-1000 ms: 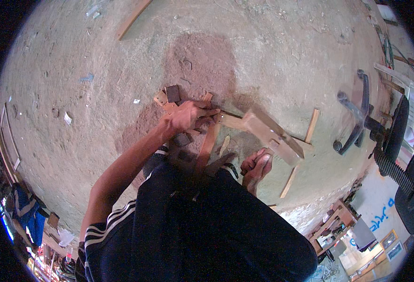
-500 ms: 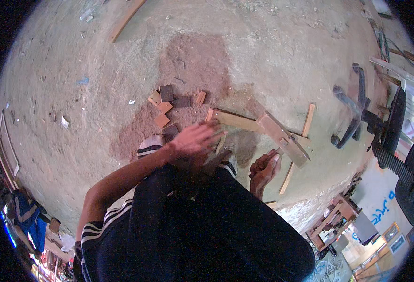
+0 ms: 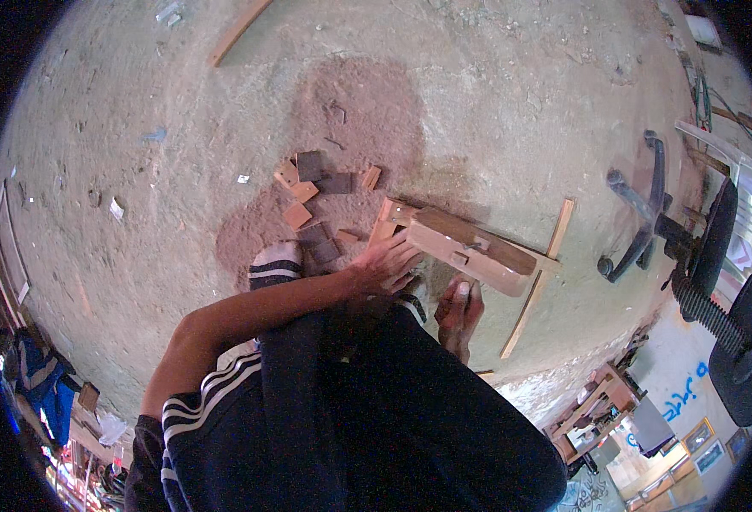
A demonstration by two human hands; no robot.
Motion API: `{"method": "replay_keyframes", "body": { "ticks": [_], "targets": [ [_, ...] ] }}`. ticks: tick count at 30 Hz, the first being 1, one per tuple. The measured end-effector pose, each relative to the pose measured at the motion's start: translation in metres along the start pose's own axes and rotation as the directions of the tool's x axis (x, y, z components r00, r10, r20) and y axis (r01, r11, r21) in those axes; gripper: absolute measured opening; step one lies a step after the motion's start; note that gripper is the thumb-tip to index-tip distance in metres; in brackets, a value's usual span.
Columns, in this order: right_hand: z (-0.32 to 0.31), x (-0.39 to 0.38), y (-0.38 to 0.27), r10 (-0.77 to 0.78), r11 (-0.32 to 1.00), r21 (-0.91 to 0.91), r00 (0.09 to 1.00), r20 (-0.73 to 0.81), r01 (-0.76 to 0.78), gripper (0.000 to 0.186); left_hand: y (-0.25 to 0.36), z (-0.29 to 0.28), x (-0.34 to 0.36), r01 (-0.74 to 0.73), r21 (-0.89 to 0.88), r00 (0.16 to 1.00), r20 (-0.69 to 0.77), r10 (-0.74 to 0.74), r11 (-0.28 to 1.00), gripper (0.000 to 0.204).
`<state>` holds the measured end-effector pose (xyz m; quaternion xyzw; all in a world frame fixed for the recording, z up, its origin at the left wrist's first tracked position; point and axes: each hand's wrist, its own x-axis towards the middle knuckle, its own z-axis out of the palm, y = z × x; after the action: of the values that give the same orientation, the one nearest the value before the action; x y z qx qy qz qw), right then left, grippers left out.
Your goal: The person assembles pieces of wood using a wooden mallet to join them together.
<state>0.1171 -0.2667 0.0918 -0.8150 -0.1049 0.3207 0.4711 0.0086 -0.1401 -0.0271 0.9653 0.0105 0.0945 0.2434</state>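
My right hand is closed, thumb up, beneath a wooden mallet. The mallet's thick head hides most of the handle and covers part of a wooden frame on the floor. The frame has a long bar, a crossing strip at its right and a short piece at its left end. My left hand has its fingers curled at that short piece, close to the mallet head's left end. Its grip is partly hidden. Small wooden blocks, some with holes, and dark square blocks lie left of the frame.
Sawdust covers part of the rough floor. A chair base with wheels stands at right. A loose wooden strip lies at the far side. My sock-clad foot is beside the blocks.
The mallet has moved left and turned more level, over the frame's bar. My right hand has shifted left with it. My left hand has moved slightly right, and its fingers have curled.
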Motion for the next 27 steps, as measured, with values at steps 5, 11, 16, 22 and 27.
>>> {"method": "replay_keyframes", "body": {
  "ticks": [5, 11, 16, 22, 27],
  "targets": [
    [0.008, 0.003, 0.034, -0.126, 0.984, -0.121, 0.992, 0.028, 0.128, 0.035, 0.008, 0.013, -0.010, 0.040, 0.012, 0.996, 0.083, -0.041, 0.999, 0.066],
    [-0.005, 0.016, 0.054, 0.151, 0.935, 0.314, 0.986, 0.070, -0.165, 0.030, -0.002, -0.004, 0.003, 0.103, -0.211, 0.993, 0.083, -0.088, 0.972, 0.082],
    [-0.004, 0.019, 0.064, -0.172, 0.956, -0.227, 0.981, 0.085, 0.188, 0.041, 0.005, -0.026, 0.006, 0.274, -0.139, 0.868, 0.462, -0.183, 0.952, 0.088],
    [-0.021, 0.017, 0.075, 0.040, 0.948, 0.306, 0.988, 0.152, -0.086, 0.039, 0.002, -0.024, 0.009, 0.069, -0.102, 0.997, 0.034, -0.066, 0.992, 0.089],
    [-0.021, 0.017, 0.068, 0.004, 0.958, -0.278, 0.971, 0.237, 0.064, 0.034, 0.006, -0.025, 0.004, 0.249, -0.158, 0.933, 0.302, -0.193, 0.956, 0.092]
  ]
}}
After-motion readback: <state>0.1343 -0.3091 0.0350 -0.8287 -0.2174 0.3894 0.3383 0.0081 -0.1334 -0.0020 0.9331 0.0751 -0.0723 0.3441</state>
